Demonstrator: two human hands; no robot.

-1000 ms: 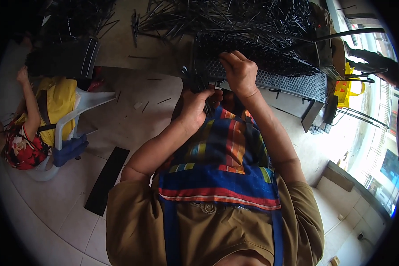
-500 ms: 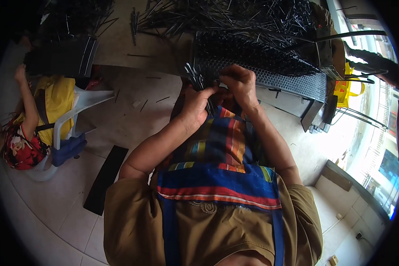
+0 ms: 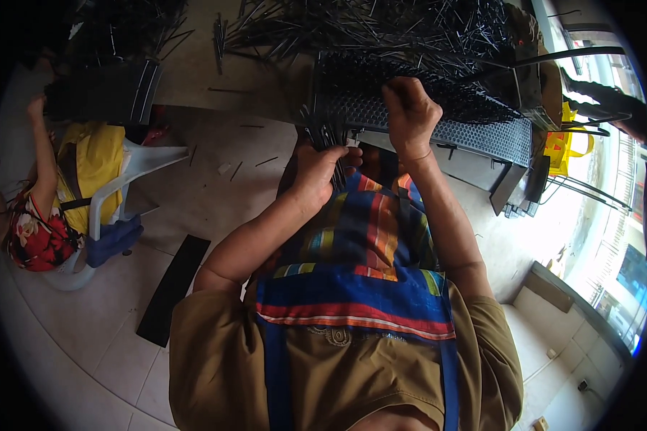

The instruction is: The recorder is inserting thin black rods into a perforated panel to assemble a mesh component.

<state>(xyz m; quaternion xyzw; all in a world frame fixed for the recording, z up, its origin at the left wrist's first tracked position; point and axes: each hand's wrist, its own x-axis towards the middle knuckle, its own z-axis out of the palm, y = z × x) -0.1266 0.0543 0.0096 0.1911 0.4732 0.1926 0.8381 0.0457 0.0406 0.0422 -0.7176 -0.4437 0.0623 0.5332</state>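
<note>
My left hand [image 3: 322, 167] is closed around a bundle of thin black rods [image 3: 325, 134] that stick up from the fist, just below the near edge of a perforated grey tray [image 3: 482, 136]. My right hand [image 3: 407, 113] rests on top of that tray with its fingers pinched on rods standing in the tray's holes. Many black rods stand upright in the tray [image 3: 438, 97]. A large loose pile of black rods [image 3: 381, 29] lies beyond it.
A person in a flowered top sits at the left by a white plastic chair [image 3: 133, 179], one hand raised to a dark rack [image 3: 108, 90]. A black strip [image 3: 172, 287] lies on the tiled floor. Stray rods dot the floor. A yellow bag [image 3: 564, 140] hangs at the right.
My right hand dropped to meet the left hand at the bundle half a second ago, then moved back up onto the tray. My left hand stayed near the tray's edge.
</note>
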